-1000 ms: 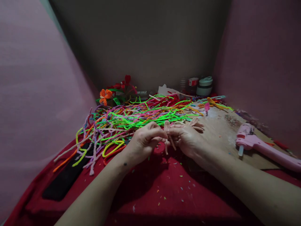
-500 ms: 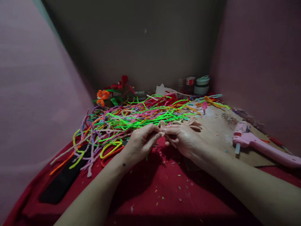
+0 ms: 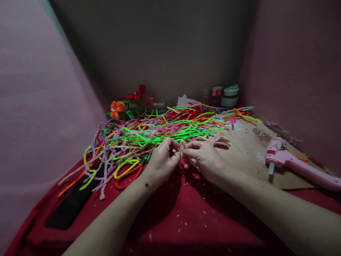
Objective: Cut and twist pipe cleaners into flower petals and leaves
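Over the red cloth my two hands meet, both closed around one small beige pipe cleaner piece (image 3: 182, 146) bent into a narrow upright shape. My left hand (image 3: 163, 159) pinches it from the left between thumb and fingers. From the right, my right hand (image 3: 206, 158) grips the same piece, its fingers hiding the lower part. Just behind the right hand, more beige pipe cleaner loops (image 3: 221, 139) lie on a brown board. A heap of bright pipe cleaners (image 3: 170, 131), many of them green, spreads beyond both hands.
A pink glue gun (image 3: 295, 161) rests on the brown board (image 3: 242, 149) at right. Yellow and orange loops (image 3: 128, 174) and a black flat item (image 3: 64, 209) lie left. Behind stand an orange flower (image 3: 116, 109) and a lidded container (image 3: 230, 96). Scraps dot the red cloth (image 3: 165, 227).
The beige piece has turned between my fingers and now stands narrower. My left hand has shifted slightly right, and the fingers of both hands have changed their pinch.
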`<control>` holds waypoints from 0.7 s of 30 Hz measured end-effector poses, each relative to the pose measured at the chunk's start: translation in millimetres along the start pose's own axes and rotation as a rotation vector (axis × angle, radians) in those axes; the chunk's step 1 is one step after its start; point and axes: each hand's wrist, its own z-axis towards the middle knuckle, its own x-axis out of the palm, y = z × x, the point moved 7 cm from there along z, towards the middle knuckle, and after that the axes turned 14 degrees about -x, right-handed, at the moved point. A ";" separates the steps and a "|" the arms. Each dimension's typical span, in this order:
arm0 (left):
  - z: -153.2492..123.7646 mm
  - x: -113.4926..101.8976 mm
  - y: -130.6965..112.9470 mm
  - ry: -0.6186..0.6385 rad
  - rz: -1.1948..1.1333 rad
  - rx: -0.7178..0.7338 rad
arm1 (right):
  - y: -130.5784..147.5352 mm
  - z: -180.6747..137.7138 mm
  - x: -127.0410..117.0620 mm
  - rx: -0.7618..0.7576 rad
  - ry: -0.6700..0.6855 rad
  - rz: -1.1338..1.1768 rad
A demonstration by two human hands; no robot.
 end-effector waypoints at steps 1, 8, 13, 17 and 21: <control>-0.2 -0.2 -0.2 -0.012 -0.007 -0.008 | 0.1 -0.1 0.9 -0.005 0.007 0.003; -1.9 -1.6 -1.2 -0.053 0.003 0.004 | -1.7 5.6 2.6 -0.093 0.064 0.057; -3.5 -0.5 -3.7 0.049 -0.018 0.035 | -4.0 7.3 1.4 -0.076 0.134 0.088; -8.3 -3.9 -15.9 0.220 -0.149 0.090 | 1.6 12.0 -2.7 -0.122 0.108 0.098; -12.1 -14.4 -26.0 0.178 -0.071 0.189 | 3.6 15.6 -5.0 -0.144 0.076 0.118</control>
